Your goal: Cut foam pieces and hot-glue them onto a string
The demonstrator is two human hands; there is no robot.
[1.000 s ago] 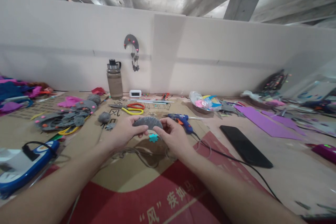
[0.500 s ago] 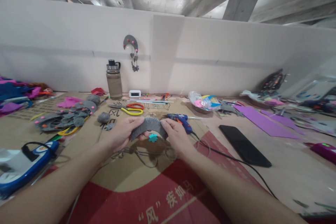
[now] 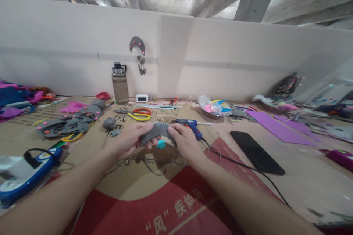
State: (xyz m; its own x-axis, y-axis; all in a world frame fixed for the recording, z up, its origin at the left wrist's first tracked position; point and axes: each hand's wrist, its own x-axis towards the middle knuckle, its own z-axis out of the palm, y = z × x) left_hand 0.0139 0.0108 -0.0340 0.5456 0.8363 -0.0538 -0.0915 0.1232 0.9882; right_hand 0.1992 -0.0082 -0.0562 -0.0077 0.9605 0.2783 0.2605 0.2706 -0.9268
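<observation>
A curved grey felt piece point(image 3: 157, 131) is held up between my two hands, arched over the cardboard. My left hand point(image 3: 131, 138) pinches its left end, thumb on top and fingers curled beneath. At the other end, my right hand point(image 3: 182, 140) grips the felt with thumb and fingers. Just below the felt shows a small teal gear-shaped piece point(image 3: 160, 144); whether it touches the felt I cannot tell. Loops of grey yarn point(image 3: 154, 169) lie under my hands. A blue glue gun point(image 3: 193, 127) rests beyond my right hand.
Scissors point(image 3: 138, 114), a ball of grey yarn point(image 3: 109, 123) and a water bottle point(image 3: 120, 84) stand beyond my left hand. A black phone point(image 3: 256, 152) and purple sheets point(image 3: 278, 126) lie to the right. At left are grey felt pieces point(image 3: 68, 123) and a blue-and-white device point(image 3: 30, 172).
The grey felt piece has shifted slightly right and its curve has changed a little between my hands. Both hands keep their hold.
</observation>
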